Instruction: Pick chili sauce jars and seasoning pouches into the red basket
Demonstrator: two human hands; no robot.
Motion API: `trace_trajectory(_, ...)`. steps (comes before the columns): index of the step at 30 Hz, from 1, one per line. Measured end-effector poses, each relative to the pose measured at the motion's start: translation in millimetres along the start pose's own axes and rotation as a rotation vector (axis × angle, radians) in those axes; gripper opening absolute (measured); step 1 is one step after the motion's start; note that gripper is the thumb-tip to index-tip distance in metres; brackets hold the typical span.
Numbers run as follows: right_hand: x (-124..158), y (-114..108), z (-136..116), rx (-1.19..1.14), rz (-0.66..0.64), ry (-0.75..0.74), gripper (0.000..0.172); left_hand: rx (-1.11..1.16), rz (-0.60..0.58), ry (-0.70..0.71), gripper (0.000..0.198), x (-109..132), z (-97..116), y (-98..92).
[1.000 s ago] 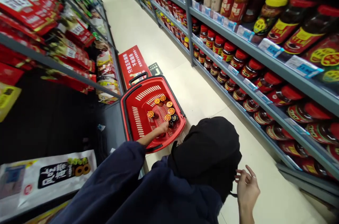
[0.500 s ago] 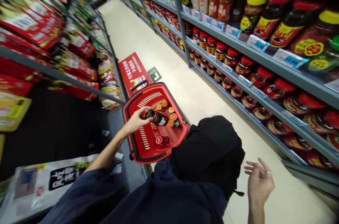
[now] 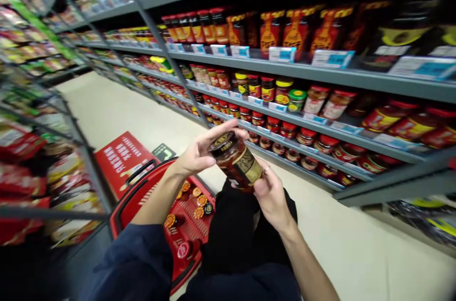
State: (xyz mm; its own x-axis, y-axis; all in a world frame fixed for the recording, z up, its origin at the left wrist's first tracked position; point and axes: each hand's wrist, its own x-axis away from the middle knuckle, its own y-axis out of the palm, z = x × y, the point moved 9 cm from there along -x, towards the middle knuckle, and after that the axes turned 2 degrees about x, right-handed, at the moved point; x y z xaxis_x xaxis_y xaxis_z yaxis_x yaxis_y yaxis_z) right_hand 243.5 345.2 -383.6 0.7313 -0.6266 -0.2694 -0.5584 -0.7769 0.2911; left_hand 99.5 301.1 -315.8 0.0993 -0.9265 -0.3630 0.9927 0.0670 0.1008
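One dark jar in two hands

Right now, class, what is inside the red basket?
The red basket holds orange-capped jars, a black-capped jar and a red-capped jar. The left sleeve and forearm hide part; anything beneath cannot be seen.

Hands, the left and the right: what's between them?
In the head view, a tilted jar lies there, held between the left hand and the right hand.
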Motion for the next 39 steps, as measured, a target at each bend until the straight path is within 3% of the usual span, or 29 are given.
trace_trajectory(2, 6, -20, -7, 0.023, 0.182, -0.110, 0.065, 0.117, 0.105, -0.040, 0.075, -15, -26, 6.5)
trace_trajectory(4, 13, -41, -16, 0.185, 0.375, -0.246, 0.064, 0.194, 0.216, -0.096, 0.064, -20, -55, 13.9)
trace_trajectory(6, 19, -53, -24, 0.426, 0.520, -0.381, 0.060, 0.270, 0.255, -0.178, 0.061, -18, -83, 28.4)
trace_trajectory(8, 22, -57, -28, 0.625, 0.584, -0.496, 0.060, 0.318, 0.266, -0.250, 0.060, -13, -104, 43.5)
trace_trajectory(11, 24, -57, -22, 0.735, 0.566, -0.546, 0.070, 0.348, 0.296, -0.271, 0.049, -10, -118, 54.2)
trace_trajectory(14, 29, -57, -13, 0.695, 0.484, -0.522, 0.073, 0.371, 0.292, -0.243, 0.047, -11, -119, 53.6)
trace_trajectory(19, 35, -81, -10, 0.439, 0.423, -0.340, 0.041, 0.358, 0.285, -0.284, 0.057, -5, -115, 47.1)
trace_trajectory(21, 32, -94, -13, 0.320, 0.408, -0.236, 0.037, 0.336, 0.255, -0.293, 0.057, -7, -114, 51.0)
trace_trajectory(24, 28, -107, -30, 0.278, 0.359, -0.179, 0.046, 0.311, 0.153, -0.291, 0.050, -17, -113, 69.8)
trace_trajectory(30, 36, -122, -56, 0.412, 0.354, -0.162, 0.059, 0.241, -0.001, -0.312, 0.048, -27, -117, 106.0)
trace_trajectory(33, 38, -121, -52, 0.385, 0.314, -0.133, 0.071, 0.183, 0.004, -0.290, 0.052, -23, -117, 104.5)
trace_trajectory(39, 24, -104, -39, 0.346, 0.220, -0.070, 0.079, 0.148, 0.103, -0.299, 0.063, -3, -113, 82.8)
